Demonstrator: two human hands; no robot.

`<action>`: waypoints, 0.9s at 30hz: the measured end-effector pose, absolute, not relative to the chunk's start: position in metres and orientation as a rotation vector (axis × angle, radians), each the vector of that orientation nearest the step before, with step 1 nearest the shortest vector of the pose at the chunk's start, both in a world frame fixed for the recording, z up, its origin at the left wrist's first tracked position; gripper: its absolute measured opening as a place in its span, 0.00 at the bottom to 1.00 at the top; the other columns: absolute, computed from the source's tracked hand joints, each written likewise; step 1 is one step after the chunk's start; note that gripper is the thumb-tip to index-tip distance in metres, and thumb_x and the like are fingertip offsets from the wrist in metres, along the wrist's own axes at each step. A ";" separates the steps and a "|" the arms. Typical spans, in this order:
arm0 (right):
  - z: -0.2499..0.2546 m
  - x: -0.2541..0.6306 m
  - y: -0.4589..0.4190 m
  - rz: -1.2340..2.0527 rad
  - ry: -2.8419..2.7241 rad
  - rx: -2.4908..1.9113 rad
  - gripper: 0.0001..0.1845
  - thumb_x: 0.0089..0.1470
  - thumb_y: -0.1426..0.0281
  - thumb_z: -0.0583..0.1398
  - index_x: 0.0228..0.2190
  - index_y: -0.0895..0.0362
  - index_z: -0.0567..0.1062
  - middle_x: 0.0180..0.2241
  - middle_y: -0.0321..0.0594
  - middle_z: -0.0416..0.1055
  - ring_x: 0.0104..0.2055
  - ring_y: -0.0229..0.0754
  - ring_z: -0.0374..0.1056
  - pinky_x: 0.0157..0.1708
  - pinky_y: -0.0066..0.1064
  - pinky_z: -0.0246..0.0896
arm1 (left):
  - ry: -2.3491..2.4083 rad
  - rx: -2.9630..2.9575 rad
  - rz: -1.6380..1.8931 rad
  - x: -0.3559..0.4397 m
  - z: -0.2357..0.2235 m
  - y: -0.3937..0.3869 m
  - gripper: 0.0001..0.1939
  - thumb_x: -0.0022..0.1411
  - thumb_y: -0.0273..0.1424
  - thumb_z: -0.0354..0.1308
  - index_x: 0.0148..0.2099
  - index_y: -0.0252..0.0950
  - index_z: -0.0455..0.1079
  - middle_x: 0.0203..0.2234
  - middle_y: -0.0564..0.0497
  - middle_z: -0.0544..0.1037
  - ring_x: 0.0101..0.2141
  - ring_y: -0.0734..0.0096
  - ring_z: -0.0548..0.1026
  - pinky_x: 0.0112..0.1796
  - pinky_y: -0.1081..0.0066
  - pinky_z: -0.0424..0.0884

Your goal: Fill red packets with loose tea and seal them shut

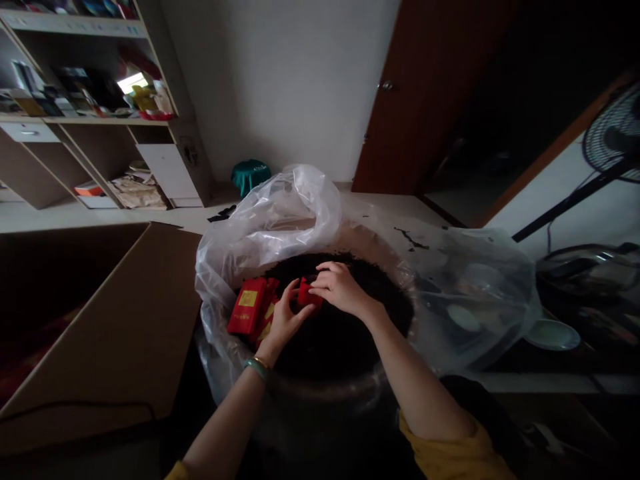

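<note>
My left hand, with a bangle at the wrist, curls its fingers and thumb round a small red packet. My right hand comes in from the other side, its fingers bent at the packet's upper edge. Both hands are above dark loose material, which looks like tea leaves, filling a round container lined with a clear plastic bag. Left of my left hand, several red packets with yellow labels lie on the dark leaves, against the bag's side. The packet's opening is too dark to make out.
At the left stands an open cardboard box with reddish things inside. The bag's loose plastic spreads to the right, near a pale dish. Behind are a shelf unit, a green bin, a door and a fan.
</note>
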State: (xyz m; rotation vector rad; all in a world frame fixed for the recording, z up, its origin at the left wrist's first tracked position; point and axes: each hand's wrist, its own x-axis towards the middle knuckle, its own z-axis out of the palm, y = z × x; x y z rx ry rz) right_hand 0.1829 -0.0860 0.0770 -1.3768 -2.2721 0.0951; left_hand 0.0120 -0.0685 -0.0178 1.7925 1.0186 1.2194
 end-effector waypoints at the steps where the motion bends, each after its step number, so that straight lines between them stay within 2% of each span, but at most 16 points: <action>1: 0.078 0.181 -0.087 0.103 -2.290 -1.354 0.05 0.53 0.69 0.64 0.32 0.52 0.81 0.33 0.38 0.79 0.49 0.47 0.65 0.51 0.44 0.54 | 1.024 1.763 1.183 0.012 -0.017 -0.069 0.33 0.50 0.38 0.65 0.57 0.35 0.62 0.42 0.45 0.77 0.41 0.62 0.75 0.44 0.64 0.70; 5: 0.081 0.177 -0.091 0.120 -2.356 -1.348 0.05 0.54 0.70 0.62 0.33 0.53 0.80 0.33 0.39 0.78 0.46 0.45 0.67 0.54 0.44 0.52 | 1.052 1.680 1.109 0.013 -0.011 -0.071 0.25 0.45 0.41 0.68 0.43 0.33 0.71 0.32 0.49 0.79 0.32 0.66 0.75 0.36 0.69 0.70; 9: 0.080 0.176 -0.092 0.115 -2.345 -1.404 0.06 0.56 0.72 0.61 0.33 0.55 0.80 0.36 0.43 0.76 0.44 0.43 0.68 0.53 0.43 0.55 | 0.998 1.621 1.094 0.012 -0.005 -0.072 0.21 0.43 0.41 0.68 0.36 0.34 0.72 0.28 0.53 0.77 0.29 0.70 0.72 0.33 0.73 0.69; 12: 0.072 0.175 -0.092 0.199 -2.271 -1.363 0.05 0.53 0.74 0.62 0.33 0.56 0.78 0.34 0.42 0.75 0.41 0.42 0.68 0.49 0.41 0.59 | 0.938 1.560 1.096 0.013 -0.003 -0.071 0.18 0.44 0.41 0.67 0.34 0.34 0.70 0.26 0.54 0.76 0.29 0.72 0.71 0.32 0.74 0.68; 16: 0.053 0.172 -0.091 0.360 -1.851 -1.405 0.21 0.47 0.74 0.65 0.46 0.55 0.73 0.36 0.39 0.73 0.32 0.37 0.68 0.37 0.32 0.66 | 0.894 1.441 1.117 0.014 -0.005 -0.069 0.18 0.43 0.41 0.68 0.30 0.35 0.67 0.24 0.56 0.74 0.27 0.74 0.70 0.31 0.74 0.67; 17: 0.048 0.171 -0.092 0.417 -1.762 -1.430 0.23 0.46 0.72 0.65 0.46 0.55 0.73 0.36 0.40 0.73 0.30 0.36 0.68 0.34 0.31 0.66 | 0.895 1.405 1.118 0.014 -0.006 -0.068 0.19 0.41 0.41 0.69 0.30 0.35 0.66 0.23 0.56 0.73 0.26 0.74 0.70 0.30 0.75 0.67; 21: 0.036 0.170 -0.094 0.615 -1.646 -1.510 0.06 0.49 0.68 0.63 0.31 0.57 0.79 0.29 0.39 0.77 0.30 0.40 0.71 0.34 0.32 0.67 | 0.838 1.278 1.025 0.013 -0.005 -0.068 0.21 0.43 0.43 0.68 0.33 0.35 0.68 0.26 0.55 0.76 0.27 0.73 0.72 0.30 0.74 0.68; 24: 0.034 0.172 -0.095 0.663 -1.615 -1.502 0.06 0.49 0.67 0.63 0.27 0.56 0.79 0.28 0.38 0.78 0.29 0.42 0.73 0.33 0.33 0.68 | 0.833 1.234 0.959 0.012 -0.004 -0.068 0.22 0.47 0.47 0.65 0.35 0.33 0.72 0.26 0.52 0.77 0.26 0.72 0.73 0.28 0.75 0.67; 27: 0.032 0.174 -0.095 0.728 -1.591 -1.490 0.07 0.48 0.66 0.64 0.27 0.56 0.80 0.26 0.37 0.78 0.26 0.41 0.72 0.29 0.31 0.68 | 0.912 1.253 0.996 0.011 -0.004 -0.066 0.22 0.44 0.48 0.66 0.28 0.32 0.72 0.20 0.54 0.74 0.21 0.75 0.69 0.24 0.76 0.63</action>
